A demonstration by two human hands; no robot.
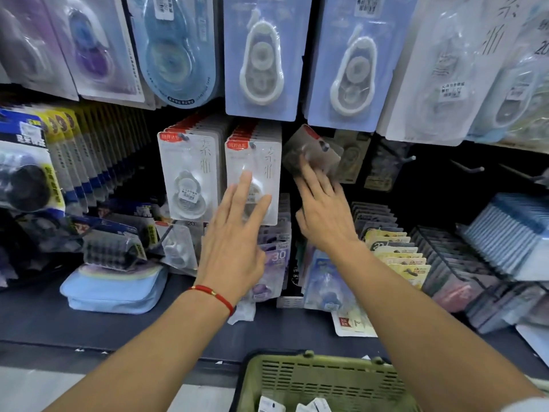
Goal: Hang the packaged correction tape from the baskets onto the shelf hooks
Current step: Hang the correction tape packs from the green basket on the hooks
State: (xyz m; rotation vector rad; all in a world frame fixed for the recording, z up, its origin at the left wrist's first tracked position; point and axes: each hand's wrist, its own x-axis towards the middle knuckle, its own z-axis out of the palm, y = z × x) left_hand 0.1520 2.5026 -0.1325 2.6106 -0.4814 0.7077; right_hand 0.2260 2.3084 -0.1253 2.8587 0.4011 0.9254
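Two rows of white correction tape packs hang on shelf hooks: one row [187,173] on the left and one [261,162] beside it. My left hand [234,230] lies with straight fingers on the front pack of the second row. To its right, my right hand [322,209] holds a tilted pack [312,153] with a red top corner up at a hook in the dark shelf gap. Its fingers press the pack's face; the thumb is hidden. A green basket [320,379] stands below, with a few white packs [315,405] at its bottom.
Larger blue and white tape packs [261,60] hang in the row above. Bare hooks [469,168] stick out at the right. Racks of packs [398,257] stand on the shelf below. A light blue pouch [116,286] lies on the shelf at left.
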